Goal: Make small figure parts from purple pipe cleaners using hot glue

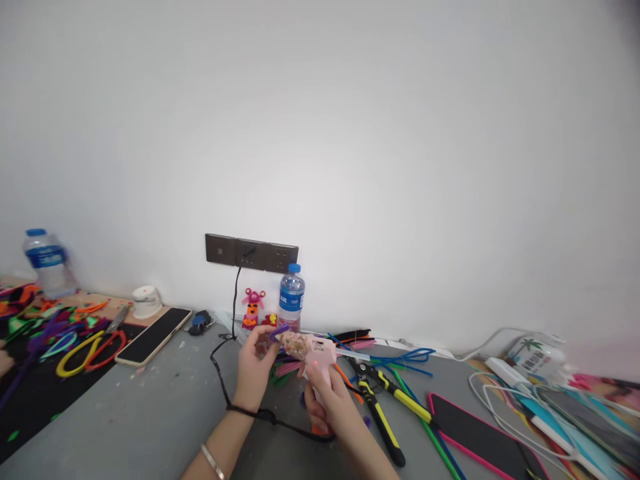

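In the middle of the head view my right hand is wrapped round the handle of a pale pink glue gun, with a small red light lit on its side. A clear glue stick juts from its back end. My left hand pinches a small purple fuzzy piece, seemingly pipe cleaner, close to the gun's nozzle. Whether nozzle and piece touch I cannot tell. The black cord crosses in front of my left wrist and runs up to the wall socket.
Behind my hands stand a water bottle and a pink and orange fuzzy figure. Yellow-black pliers, pipe cleaners and a pink-edged phone lie right. Left are another phone, scissors and a person's hand.
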Demonstrator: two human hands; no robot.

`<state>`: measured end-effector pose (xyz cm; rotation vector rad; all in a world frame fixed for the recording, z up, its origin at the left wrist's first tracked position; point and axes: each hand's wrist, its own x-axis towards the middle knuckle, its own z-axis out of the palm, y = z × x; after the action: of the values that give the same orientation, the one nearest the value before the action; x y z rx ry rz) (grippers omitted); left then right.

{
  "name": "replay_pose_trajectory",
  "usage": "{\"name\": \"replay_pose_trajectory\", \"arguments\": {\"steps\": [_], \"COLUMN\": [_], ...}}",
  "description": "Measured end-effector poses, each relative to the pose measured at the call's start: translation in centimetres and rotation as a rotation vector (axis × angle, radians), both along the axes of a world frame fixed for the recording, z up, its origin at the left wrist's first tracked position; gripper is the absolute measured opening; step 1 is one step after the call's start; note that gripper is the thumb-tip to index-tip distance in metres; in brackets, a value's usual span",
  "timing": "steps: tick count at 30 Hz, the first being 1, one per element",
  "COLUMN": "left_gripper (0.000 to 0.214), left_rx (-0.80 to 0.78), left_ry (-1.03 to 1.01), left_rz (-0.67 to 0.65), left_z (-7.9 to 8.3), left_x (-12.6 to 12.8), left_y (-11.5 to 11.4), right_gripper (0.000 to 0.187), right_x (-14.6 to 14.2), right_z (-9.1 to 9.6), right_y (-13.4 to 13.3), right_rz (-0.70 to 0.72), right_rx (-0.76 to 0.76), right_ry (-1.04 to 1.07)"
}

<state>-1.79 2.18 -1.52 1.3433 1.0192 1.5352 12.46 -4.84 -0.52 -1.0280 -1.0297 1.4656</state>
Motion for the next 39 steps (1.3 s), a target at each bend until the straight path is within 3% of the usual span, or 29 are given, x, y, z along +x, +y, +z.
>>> {"name": "replay_pose_trajectory", "arguments": {"steps": [39], "left_gripper": [0.020], "left_rx": [0.070], "left_ry": [-0.007], "left_rz": [0.052], "left_z": [0.10], "left_x": [0.04], "left_y": [-0.03], "right_gripper": [0.058], "right_x": [0.40], "right_z": [0.76], "right_y": [0.59], "right_rz": [-0.193], "right_rx": [0.052], "right_ry": [0.065]}}
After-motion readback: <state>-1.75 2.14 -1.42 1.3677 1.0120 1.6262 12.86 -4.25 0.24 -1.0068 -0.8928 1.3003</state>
